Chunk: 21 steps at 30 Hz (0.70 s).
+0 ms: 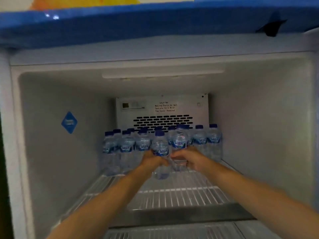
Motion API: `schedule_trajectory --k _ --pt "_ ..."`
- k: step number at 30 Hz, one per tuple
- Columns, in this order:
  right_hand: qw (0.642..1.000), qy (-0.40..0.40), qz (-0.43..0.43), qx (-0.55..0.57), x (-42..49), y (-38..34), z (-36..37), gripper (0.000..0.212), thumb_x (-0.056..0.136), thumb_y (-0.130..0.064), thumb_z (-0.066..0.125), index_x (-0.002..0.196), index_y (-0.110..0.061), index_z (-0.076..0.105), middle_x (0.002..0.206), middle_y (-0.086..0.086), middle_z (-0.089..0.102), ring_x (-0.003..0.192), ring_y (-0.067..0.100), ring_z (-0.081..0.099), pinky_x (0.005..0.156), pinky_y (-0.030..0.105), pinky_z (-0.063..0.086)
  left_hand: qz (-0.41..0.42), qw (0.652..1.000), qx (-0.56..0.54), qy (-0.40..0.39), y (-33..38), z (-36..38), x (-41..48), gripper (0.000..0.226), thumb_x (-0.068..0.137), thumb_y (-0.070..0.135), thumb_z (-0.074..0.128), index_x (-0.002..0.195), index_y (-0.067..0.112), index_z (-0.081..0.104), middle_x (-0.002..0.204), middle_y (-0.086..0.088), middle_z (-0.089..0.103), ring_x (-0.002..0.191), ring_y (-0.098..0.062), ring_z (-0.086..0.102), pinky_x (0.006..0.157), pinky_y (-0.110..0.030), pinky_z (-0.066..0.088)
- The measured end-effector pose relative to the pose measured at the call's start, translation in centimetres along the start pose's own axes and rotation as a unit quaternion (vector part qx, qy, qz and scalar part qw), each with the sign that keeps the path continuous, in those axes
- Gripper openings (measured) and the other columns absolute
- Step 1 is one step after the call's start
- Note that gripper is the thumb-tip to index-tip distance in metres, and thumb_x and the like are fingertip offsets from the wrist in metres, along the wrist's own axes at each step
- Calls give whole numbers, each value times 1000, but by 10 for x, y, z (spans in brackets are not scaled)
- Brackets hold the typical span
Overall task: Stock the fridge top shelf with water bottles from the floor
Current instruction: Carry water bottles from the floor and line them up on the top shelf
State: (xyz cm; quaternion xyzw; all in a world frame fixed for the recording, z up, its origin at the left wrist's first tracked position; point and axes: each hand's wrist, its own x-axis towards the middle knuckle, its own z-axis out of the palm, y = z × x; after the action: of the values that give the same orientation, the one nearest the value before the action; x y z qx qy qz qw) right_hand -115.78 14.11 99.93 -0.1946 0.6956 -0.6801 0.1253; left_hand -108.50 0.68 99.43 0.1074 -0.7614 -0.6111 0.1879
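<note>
Both my arms reach deep into the open fridge, over the white wire top shelf [181,195]. My left hand [151,160] grips a clear water bottle [161,149] with a blue cap and blue label. My right hand [188,158] grips a second such bottle [179,140] just to the right and slightly farther back. Both bottles are upright, close to the row behind. Several more bottles [127,145] stand in rows at the back of the shelf, from left to right.
The fridge's back panel [162,107] has a caution notice and vent slots. A blue diamond sticker [69,122] sits on the left wall. The front of the wire shelf is bare. A blue band [138,23] runs across the fridge top.
</note>
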Motion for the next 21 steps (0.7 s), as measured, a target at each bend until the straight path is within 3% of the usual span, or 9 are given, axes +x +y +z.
schedule_trajectory --k 2,5,8,10,12,17,21 --pt "1000 3 5 10 15 4 -1 22 75 6 72 95 -3 69 92 10 73 82 22 69 67 31 56 -7 1000 -14 -4 -3 5 15 47 68 -9 75 111 5 63 101 -5 69 89 -21 63 60 -24 49" --pt "1000 5 -5 -1 32 15 -3 31 72 9 71 100 -4 69 100 12 73 96 28 68 88 44 55 -5 1000 -18 -12 -6 10 35 57 66 -10 76 118 7 60 109 -6 68 100 -23 62 77 -32 52" --pt "999 -35 -36 -15 37 23 -6 30 74 9 69 96 -10 68 97 7 72 95 24 67 88 38 55 4 999 -30 -16 -14 13 52 67 63 -5 80 124 7 54 119 -10 66 111 -28 61 94 -42 51" --pt "996 -59 -60 -21 37 27 -10 27 76 8 68 97 -10 68 98 8 72 97 24 66 90 37 54 15 999 -28 -24 -21 13 55 67 64 3 83 123 9 53 117 -7 66 112 -27 61 97 -42 50" --pt "994 -71 -74 -28 38 31 -12 25 77 7 68 96 -10 67 97 7 71 98 24 65 96 41 51 29 1000 1 -13 -28 15 52 65 68 11 84 123 10 50 117 -2 63 110 -21 60 93 -32 48" --pt "995 -57 -79 -38 48 38 -13 42 75 1 75 112 -13 61 110 7 71 106 23 65 99 42 50 63 976 205 40 -32 18 33 62 74 18 80 123 0 46 116 -11 62 102 -21 60 77 -20 47" --pt "995 -36 -77 -58 49 43 -13 65 62 -25 86 118 -12 57 113 8 68 106 23 65 99 46 49 102 948 296 62 -25 16 21 37 83 21 72 109 -2 57 94 -12 62 87 -22 61 57 -17 40"
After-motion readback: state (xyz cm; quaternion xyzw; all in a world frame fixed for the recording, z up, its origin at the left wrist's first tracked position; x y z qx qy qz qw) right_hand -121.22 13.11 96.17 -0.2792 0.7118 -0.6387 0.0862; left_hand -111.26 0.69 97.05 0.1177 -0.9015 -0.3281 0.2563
